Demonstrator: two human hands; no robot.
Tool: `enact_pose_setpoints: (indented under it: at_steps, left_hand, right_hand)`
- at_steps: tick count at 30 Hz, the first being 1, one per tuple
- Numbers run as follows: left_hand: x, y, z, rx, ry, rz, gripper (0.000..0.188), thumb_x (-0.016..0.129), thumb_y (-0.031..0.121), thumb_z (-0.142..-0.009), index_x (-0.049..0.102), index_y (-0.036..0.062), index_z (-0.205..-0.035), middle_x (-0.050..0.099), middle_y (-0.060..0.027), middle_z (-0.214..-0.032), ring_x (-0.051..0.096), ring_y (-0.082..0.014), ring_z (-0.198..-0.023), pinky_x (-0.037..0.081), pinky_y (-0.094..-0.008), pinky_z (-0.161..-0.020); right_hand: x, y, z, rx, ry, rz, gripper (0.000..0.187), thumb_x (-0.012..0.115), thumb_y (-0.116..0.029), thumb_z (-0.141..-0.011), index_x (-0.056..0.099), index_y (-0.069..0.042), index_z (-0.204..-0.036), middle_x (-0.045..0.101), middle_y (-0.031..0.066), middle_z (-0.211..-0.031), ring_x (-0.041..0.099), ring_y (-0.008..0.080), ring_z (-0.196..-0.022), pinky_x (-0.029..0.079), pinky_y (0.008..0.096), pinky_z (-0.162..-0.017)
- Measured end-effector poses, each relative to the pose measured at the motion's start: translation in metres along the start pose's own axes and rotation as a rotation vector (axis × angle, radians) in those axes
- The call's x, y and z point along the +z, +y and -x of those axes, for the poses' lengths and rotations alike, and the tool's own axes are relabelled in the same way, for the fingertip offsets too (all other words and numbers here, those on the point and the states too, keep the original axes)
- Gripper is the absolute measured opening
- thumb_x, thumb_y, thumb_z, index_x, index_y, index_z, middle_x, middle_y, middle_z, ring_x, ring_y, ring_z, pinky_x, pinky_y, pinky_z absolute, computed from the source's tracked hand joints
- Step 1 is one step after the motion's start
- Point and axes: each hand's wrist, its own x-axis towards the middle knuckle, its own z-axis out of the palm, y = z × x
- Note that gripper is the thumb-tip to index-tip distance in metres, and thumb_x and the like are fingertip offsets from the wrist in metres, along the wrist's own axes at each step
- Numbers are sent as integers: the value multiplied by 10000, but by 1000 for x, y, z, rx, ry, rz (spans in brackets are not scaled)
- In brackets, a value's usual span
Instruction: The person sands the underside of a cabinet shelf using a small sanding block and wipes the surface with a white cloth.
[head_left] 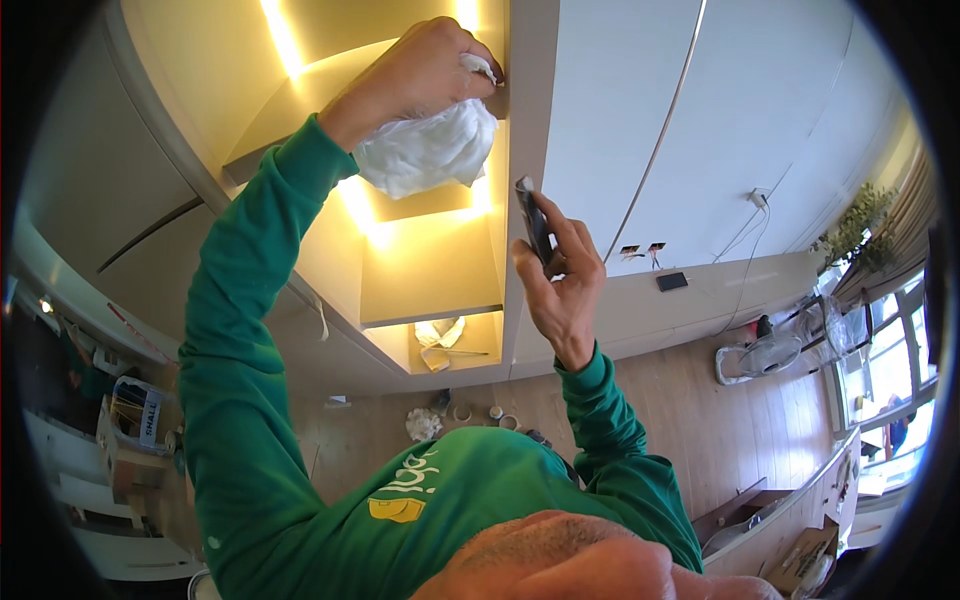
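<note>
Up at the lit shelf unit (430, 285), my left hand (430, 70) is closed on a crumpled white cloth (430, 150). The cloth hangs below the fingers, and a bit of it pokes out between them close to the unit's upright edge panel (528, 110). My right hand (565, 285), lower and to the right, grips a slim dark hand tool (535, 222) that points upward beside the same panel. The exact kind of this tool cannot be made out.
Pale flat wall panels (620, 110) stand to the right, with open wire outlets and a plugged-in cable. A black phone-like slab (672, 282) lies on the ledge below. White crumpled material (424, 424) and tape rolls (510, 422) lie on the wooden floor. Grey cabinet doors (110, 150) stand left.
</note>
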Motion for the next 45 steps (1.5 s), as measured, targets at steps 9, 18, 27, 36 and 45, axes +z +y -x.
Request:
enact_pose_setpoints:
  at_steps: [9, 18, 27, 36, 45]
  left_hand:
    - [20, -2, 11, 156, 201, -51, 232, 804, 37, -717, 754, -1, -940, 703, -85, -913, 674, -273, -824, 537, -354, -798]
    - [10, -3, 35, 353, 315, -115, 219, 765, -46, -738, 742, 29, -942, 686, -45, -948, 693, -215, -859, 553, -305, -759]
    - [15, 5, 14, 70, 179, -2, 206, 784, 69, -791, 762, 17, -989, 714, -78, -907, 692, -237, -808, 539, -313, -774]
    - [28, 27, 45, 368, 267, -107, 180, 755, 4, -705, 646, 17, -848, 611, -98, -796, 626, -251, -720, 510, -329, -665]
    - [36, 31, 135, -148, -87, 93, 207, 802, 38, -748, 703, 20, -928, 644, -70, -831, 594, -198, -648, 494, -316, -635]
  right_hand:
    - [-22, 42, 13, 93, 36, -141, 526, 717, -114, -815, 671, -70, -1337, 601, 50, -893, 450, 69, -569, 388, 257, -524]
    - [-27, 58, 18, 118, -2, -195, 517, 710, -115, -836, 661, -65, -1348, 584, 39, -896, 450, 68, -595, 390, 252, -535]
    - [-30, 60, 27, 135, 8, -270, 495, 689, -92, -877, 643, -65, -1369, 579, 32, -952, 462, 55, -645, 391, 236, -544]
    - [-32, 64, 32, 192, 2, -284, 513, 700, -97, -845, 652, -60, -1354, 584, 15, -932, 429, 63, -642, 390, 241, -573]
    - [-45, 80, 31, 175, -61, -337, 595, 715, -119, -814, 612, -67, -1398, 620, 35, -926, 433, 80, -622, 394, 250, -572]
